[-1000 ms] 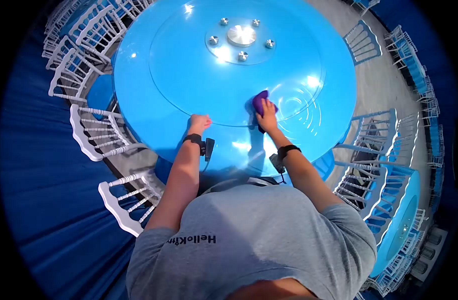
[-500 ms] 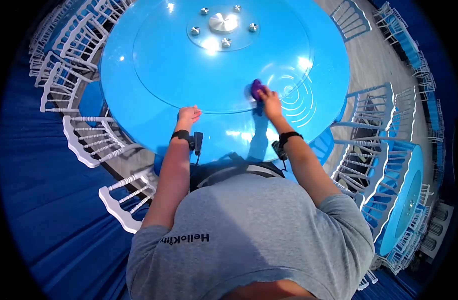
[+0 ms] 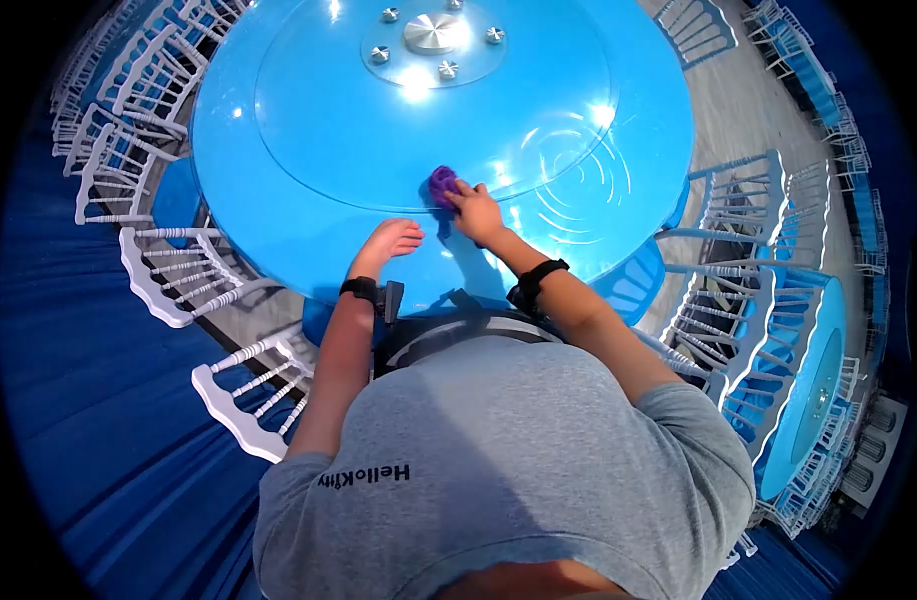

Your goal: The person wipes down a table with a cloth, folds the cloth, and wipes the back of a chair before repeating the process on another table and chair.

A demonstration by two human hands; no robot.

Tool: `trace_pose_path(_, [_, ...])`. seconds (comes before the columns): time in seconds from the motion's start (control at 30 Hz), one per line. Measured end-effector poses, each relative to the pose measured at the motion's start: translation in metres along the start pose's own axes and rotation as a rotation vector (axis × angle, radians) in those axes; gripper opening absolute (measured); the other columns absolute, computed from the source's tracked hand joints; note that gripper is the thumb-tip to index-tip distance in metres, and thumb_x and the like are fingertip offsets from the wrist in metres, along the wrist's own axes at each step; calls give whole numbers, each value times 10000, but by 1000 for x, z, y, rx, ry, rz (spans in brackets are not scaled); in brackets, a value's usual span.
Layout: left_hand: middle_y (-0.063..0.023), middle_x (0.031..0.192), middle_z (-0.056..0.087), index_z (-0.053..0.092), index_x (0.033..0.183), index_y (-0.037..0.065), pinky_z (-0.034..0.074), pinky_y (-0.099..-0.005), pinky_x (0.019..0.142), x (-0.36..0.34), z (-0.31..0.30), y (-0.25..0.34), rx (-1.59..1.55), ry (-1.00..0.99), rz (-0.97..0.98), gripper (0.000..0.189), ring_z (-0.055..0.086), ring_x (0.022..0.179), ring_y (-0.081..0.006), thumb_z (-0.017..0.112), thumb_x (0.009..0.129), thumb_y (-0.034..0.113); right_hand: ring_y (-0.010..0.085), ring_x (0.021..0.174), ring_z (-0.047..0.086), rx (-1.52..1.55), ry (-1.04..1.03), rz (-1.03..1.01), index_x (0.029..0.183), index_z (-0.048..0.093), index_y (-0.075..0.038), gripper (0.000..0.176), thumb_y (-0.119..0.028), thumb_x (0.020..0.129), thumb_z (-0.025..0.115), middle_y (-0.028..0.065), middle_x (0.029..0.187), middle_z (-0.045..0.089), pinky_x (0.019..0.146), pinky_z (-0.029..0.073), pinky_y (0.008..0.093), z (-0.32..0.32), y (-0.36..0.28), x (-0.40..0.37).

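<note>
A bunched purple cloth (image 3: 441, 187) is in the fingers of my right hand (image 3: 477, 214), near the front rim of the clear glass turntable (image 3: 323, 150). My left hand (image 3: 394, 239) is at the near side of the blue round table (image 3: 228, 185); its fingers stretch toward the right and hold nothing. Each wrist wears a black strap with a small device on it. At the turntable's centre is a large silver disc (image 3: 433, 32) with several small silver knobs around it.
White spindle-backed chairs (image 3: 163, 275) stand around the table on the left, and more white chairs (image 3: 723, 215) on the right. Another blue table (image 3: 803, 400) is at the far right. Blue fabric (image 3: 98, 400) covers the area at the lower left.
My right hand has swept the purple cloth leftward across the table, closer to my left hand. My left hand's fingers have straightened out, and it has shifted slightly right.
</note>
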State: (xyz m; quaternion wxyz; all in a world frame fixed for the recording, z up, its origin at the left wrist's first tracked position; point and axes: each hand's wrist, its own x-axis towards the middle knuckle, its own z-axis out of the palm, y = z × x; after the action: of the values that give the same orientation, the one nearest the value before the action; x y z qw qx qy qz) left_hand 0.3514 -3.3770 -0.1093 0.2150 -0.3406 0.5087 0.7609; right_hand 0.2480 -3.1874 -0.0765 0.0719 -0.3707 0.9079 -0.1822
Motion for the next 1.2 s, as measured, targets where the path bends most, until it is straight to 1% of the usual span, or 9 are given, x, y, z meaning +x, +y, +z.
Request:
trace_pose_path(0.1, [-90, 951, 594, 513, 959, 33, 480, -313, 743, -22, 28, 21, 190, -72, 72, 315, 588, 831, -198, 434, 875, 325, 286, 904, 525, 65, -14, -109, 1129, 563, -147, 403, -184, 728, 578, 86, 1173, 531, 743, 478, 344, -12, -5, -1])
trace_pose_path(0.17, [-56, 965, 571, 516, 1029, 51, 451, -307, 786, -29, 40, 28, 289, -5, 114, 354, 563, 855, -176, 444, 873, 360, 223, 818, 575, 752, -321, -3, 1111, 568, -96, 355, -270, 801, 568, 130, 1002, 607, 714, 464, 320, -41, -13, 1])
trace_pose_path(0.2, [-46, 996, 543, 481, 1130, 76, 444, -321, 791, -28, 39, 22, 206, -54, 156, 435, 548, 864, -173, 453, 872, 426, 201, 736, 593, 794, -238, -14, 1047, 572, -40, 375, -354, 848, 521, 133, 794, 621, 687, 450, 315, -46, -17, -4])
trace_pose_path(0.3, [-47, 1013, 545, 470, 1150, 95, 438, -314, 775, -64, 62, 39, -16, -226, 153, 526, 545, 906, -175, 446, 848, 526, 140, 744, 566, 1031, -275, 171, 1031, 570, -14, 378, -346, 861, 509, 90, 807, 614, 663, 447, 276, -84, -24, -9])
trace_pose_path(0.43, [-81, 1086, 538, 447, 1173, 83, 459, -344, 787, -74, 72, 45, -92, -448, 374, 438, 565, 932, -200, 461, 884, 412, 92, 828, 536, 1588, -161, 258, 1168, 490, -22, 422, -330, 879, 501, 45, 970, 577, 721, 437, 226, -100, -28, -18])
trace_pose_path(0.63, [-70, 835, 619, 554, 998, 9, 497, -295, 697, -92, 82, 71, 182, -185, 459, 282, 613, 733, -171, 469, 902, 261, 89, 835, 526, 1263, -211, 87, 1175, 489, -33, 427, -335, 873, 514, 42, 967, 570, 728, 435, 239, -111, -22, -26])
trace_pose_path(0.8, [-46, 797, 611, 582, 940, -24, 478, -235, 674, -90, 69, 73, 357, 4, 686, 241, 599, 732, -129, 500, 886, 196, 55, 704, 505, 1431, -185, 198, 1166, 495, -30, 431, -344, 872, 516, -5, 838, 573, 606, 409, 190, -114, -8, -25])
trace_pose_path(1.0, [-98, 1010, 592, 531, 1070, -48, 442, -264, 826, -128, 57, 85, -346, -48, 831, 270, 572, 899, -150, 490, 881, 140, 79, 763, 530, 1364, -90, 85, 1158, 514, -17, 402, -295, 867, 533, 15, 902, 585, 672, 431, 211, -125, 0, -28])
trace_pose_path(1.2, [-94, 995, 598, 530, 1061, -19, 456, -267, 805, -139, 60, 101, -419, -138, 728, 265, 581, 906, -171, 472, 895, 178, 106, 842, 544, 1289, -140, 42, 1142, 533, -6, 386, -273, 862, 543, 46, 943, 599, 752, 440, 241, -136, -7, -29])
